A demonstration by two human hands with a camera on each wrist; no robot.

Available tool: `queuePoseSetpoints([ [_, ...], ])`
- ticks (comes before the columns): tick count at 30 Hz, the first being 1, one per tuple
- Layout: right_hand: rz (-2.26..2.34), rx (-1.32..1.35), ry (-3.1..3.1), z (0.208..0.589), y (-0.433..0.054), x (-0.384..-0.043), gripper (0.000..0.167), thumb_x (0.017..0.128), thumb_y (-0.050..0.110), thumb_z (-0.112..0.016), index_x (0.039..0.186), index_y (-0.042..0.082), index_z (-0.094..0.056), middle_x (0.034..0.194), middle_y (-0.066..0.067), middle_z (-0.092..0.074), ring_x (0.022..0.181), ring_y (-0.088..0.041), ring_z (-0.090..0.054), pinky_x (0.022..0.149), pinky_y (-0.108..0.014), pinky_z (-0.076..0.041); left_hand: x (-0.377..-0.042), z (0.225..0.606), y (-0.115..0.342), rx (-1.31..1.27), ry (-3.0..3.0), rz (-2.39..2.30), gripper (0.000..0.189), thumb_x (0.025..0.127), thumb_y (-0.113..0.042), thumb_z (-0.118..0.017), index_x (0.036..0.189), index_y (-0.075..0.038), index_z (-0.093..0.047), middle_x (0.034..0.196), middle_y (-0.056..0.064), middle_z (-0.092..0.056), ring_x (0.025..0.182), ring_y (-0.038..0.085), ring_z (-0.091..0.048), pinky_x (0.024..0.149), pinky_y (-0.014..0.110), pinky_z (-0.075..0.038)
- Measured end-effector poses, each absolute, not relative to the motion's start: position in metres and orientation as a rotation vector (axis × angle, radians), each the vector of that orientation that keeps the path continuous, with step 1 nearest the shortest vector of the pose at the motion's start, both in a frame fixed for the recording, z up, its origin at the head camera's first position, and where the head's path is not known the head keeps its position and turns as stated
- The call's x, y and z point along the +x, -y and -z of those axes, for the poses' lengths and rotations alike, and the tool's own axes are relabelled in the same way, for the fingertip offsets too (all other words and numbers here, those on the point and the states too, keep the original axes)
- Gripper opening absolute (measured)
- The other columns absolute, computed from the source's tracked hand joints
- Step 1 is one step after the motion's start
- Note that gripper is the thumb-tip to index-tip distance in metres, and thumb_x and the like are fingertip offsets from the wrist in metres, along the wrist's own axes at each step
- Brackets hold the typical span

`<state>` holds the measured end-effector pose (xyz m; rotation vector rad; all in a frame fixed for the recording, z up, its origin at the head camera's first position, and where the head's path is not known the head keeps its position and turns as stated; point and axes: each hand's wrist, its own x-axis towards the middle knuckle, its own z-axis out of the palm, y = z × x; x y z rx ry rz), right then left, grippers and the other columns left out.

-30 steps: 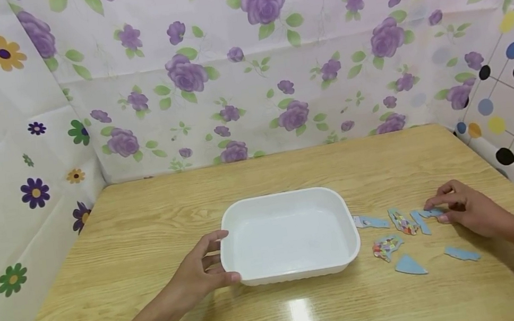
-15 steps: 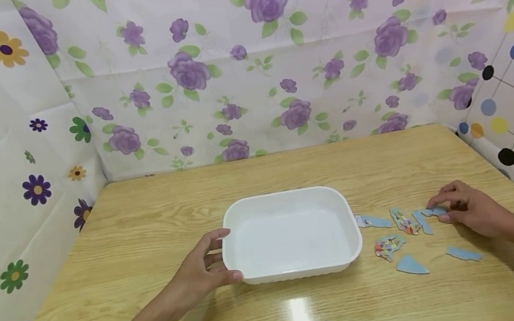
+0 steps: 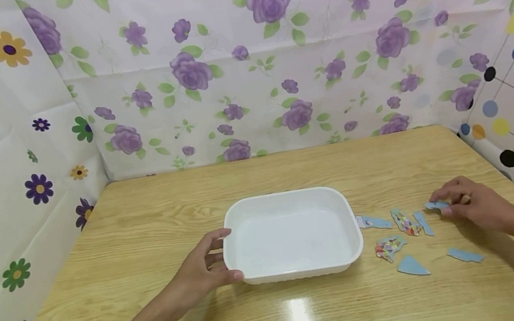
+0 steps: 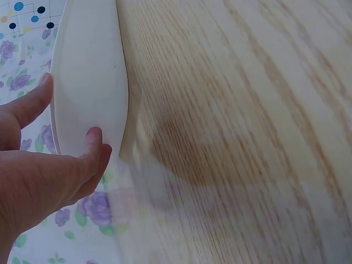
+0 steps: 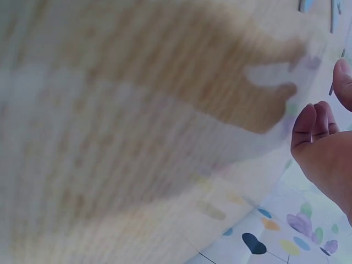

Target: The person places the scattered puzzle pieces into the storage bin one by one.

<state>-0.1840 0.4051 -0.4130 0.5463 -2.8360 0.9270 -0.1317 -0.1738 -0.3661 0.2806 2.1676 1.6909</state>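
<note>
A left hand (image 3: 198,272) holds a white tray (image 3: 295,273) by its left end; beyond, over the right side of the tabletop (image 3: 171,208), the right hand (image 3: 481,206) has its grip clamped on a flat blue piece (image 3: 435,205), now parted from the blue strip (image 3: 423,223) alongside, seemingly free

Left grip (image 3: 196,269) is curved, right grip (image 3: 476,204) pinching
</note>
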Motion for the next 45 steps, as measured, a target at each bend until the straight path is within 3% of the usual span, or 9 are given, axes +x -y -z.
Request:
queuePoseSetpoints([
  [22, -0.897, 0.505, 2.872, 0.389, -0.391, -0.197, 0.019, 0.093, 0.006, -0.063, 0.109, 0.014, -0.067, 0.11, -0.006, -0.048, 0.083, -0.004, -0.045, 0.058, -0.024, -0.047, -0.129, 0.367, 0.178, 0.255, -2.179, -1.687, 0.089, 0.076, -0.018, -0.083, 0.146, -0.016, -0.03, 0.141, 0.015, -0.038, 0.128, 0.036, -0.046, 0.097, 0.04, -0.05],
  [30, -0.926, 0.437, 2.928, 0.371, -0.377, -0.205, 0.02, 0.097, 0.018, -0.06, 0.116, 0.016, -0.065, 0.118, -0.006, -0.046, 0.086, -0.006, -0.044, 0.059, -0.026, -0.044, -0.129, 0.367, 0.177, 0.25, -2.172, -1.7, 0.088, 0.076, -0.017, -0.083, 0.146, -0.015, -0.03, 0.141, 0.015, -0.038, 0.127, 0.035, -0.047, 0.096, 0.039, -0.051],
  [45, -0.984, 0.585, 2.911, 0.347, -0.344, -0.22, 0.02, 0.096, 0.021, -0.06, 0.116, 0.018, -0.064, 0.114, -0.002, -0.046, 0.089, -0.012, -0.044, 0.062, -0.028, -0.045, -0.13, 0.366, 0.174, 0.267, -2.146, -1.719, 0.088, 0.076, -0.016, -0.083, 0.146, -0.013, -0.03, 0.14, 0.018, -0.038, 0.128, 0.037, -0.046, 0.097, 0.039, -0.05],
])
